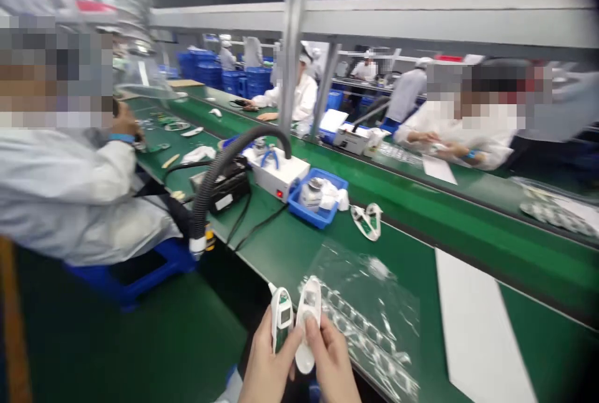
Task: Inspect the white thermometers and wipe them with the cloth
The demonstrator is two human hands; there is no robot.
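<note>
My left hand point(267, 369) grips a small white device half with a screen and green board inside point(281, 322), held upright at the bench's near edge. My right hand point(331, 359) pinches a white oval cover shell point(307, 322) right beside it, the two parts almost touching. Just past my hands, a clear plastic tray of small parts point(369, 322) lies on the green bench point(290, 247). Another white and green device half point(369, 219) lies further up the bench.
A blue bin with white parts point(318, 197), a white box with a red light point(278, 175) and a black corrugated hose point(219, 169) stand to the left. A white sheet point(477, 322) lies at right. A person in a white coat point(70, 184) sits left; others work across the conveyor point(468, 203).
</note>
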